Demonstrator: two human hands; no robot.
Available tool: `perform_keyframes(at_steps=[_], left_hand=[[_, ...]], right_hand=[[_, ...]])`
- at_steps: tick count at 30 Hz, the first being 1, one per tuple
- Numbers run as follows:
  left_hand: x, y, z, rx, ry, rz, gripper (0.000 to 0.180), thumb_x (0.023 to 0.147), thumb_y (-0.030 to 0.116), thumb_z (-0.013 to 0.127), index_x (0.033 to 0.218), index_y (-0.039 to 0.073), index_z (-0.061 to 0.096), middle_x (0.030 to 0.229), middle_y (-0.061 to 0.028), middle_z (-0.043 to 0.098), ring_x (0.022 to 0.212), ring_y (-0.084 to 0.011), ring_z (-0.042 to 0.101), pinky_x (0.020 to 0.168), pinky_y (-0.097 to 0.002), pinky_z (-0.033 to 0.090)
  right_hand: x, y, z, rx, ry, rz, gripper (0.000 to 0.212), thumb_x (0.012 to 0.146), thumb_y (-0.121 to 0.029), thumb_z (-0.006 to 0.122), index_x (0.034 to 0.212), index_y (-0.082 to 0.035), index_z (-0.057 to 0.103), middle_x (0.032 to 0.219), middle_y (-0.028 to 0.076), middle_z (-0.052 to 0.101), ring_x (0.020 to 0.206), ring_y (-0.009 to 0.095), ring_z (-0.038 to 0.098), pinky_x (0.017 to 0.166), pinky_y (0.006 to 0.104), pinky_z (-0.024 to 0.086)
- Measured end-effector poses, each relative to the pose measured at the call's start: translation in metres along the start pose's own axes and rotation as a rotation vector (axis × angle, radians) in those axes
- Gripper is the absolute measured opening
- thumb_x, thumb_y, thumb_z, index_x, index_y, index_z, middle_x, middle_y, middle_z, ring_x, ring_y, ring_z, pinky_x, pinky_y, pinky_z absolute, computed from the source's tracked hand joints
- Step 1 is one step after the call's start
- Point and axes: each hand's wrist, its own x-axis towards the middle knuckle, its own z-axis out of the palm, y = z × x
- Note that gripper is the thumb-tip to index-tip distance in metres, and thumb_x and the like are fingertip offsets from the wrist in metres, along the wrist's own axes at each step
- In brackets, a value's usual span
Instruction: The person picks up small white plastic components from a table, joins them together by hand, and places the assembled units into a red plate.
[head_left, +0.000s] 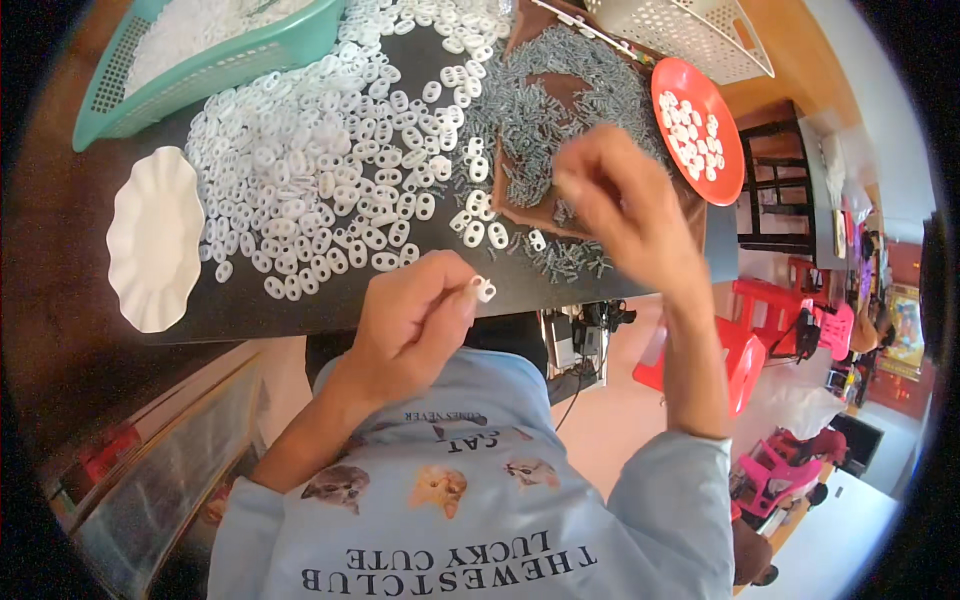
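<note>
Near the table's front edge my left hand [412, 322] is closed, pinching a small white two-hole plastic piece [486, 290] between thumb and fingertips. My right hand [622, 205] hovers over a heap of small grey spring-like pieces [540, 150] lying on a brown cloth [508, 203]. Its fingers are curled toward the thumb and slightly smeared by motion; what they hold, if anything, I cannot make out. Left of the grey heap spreads a large pile of similar white oval two-hole pieces [300, 170]. Some loose white pieces [497, 235] lie between the two heaps.
A green basket [215, 75] full of white pieces stands at the far left, with a white scalloped dish [155, 240] nearer me. At the right, a red plate [727, 150] carries several white pieces; behind it is a cream perforated basket [730, 40]. Red stools [740, 365] stand beyond the table.
</note>
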Motion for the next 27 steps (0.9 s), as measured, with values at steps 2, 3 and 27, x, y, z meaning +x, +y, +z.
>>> perform_keyframes(at_steps=[2, 3, 27], left_hand=[[0.002, -0.006, 0.002, -0.095, 0.022, -0.083, 0.005, 0.089, 0.002, 0.053, 0.084, 0.0, 0.054, 0.061, -0.0005, 0.049, 0.053, -0.0053, 0.042, 0.048, -0.023, 0.035], [0.003, -0.008, 0.003, -0.094, 0.023, -0.082, 0.005, 0.089, 0.002, 0.053, 0.084, 0.0, 0.054, 0.061, -0.0005, 0.049, 0.053, -0.0053, 0.042, 0.048, -0.023, 0.035], [0.008, -0.019, -0.001, -0.049, -0.042, -0.069, 0.008, 0.086, 0.005, 0.054, 0.08, 0.001, 0.056, 0.058, -0.0024, 0.051, 0.049, -0.0091, 0.046, 0.047, -0.0253, 0.037]], right_hand=[[0.019, 0.015, -0.008, -0.199, -0.028, -0.074, 0.017, 0.087, -0.015, 0.059, 0.099, -0.004, 0.057, 0.086, 0.013, 0.055, 0.078, 0.033, 0.057, 0.067, 0.0404, 0.047], [0.026, 0.026, -0.006, -0.299, -0.058, -0.123, 0.017, 0.087, -0.016, 0.059, 0.1, -0.005, 0.056, 0.088, 0.014, 0.056, 0.081, 0.035, 0.058, 0.067, 0.0421, 0.048], [0.048, 0.062, -0.046, -0.493, -0.353, 0.092, 0.018, 0.083, -0.014, 0.059, 0.095, -0.001, 0.059, 0.092, 0.019, 0.061, 0.09, 0.037, 0.059, 0.079, 0.0423, 0.048]])
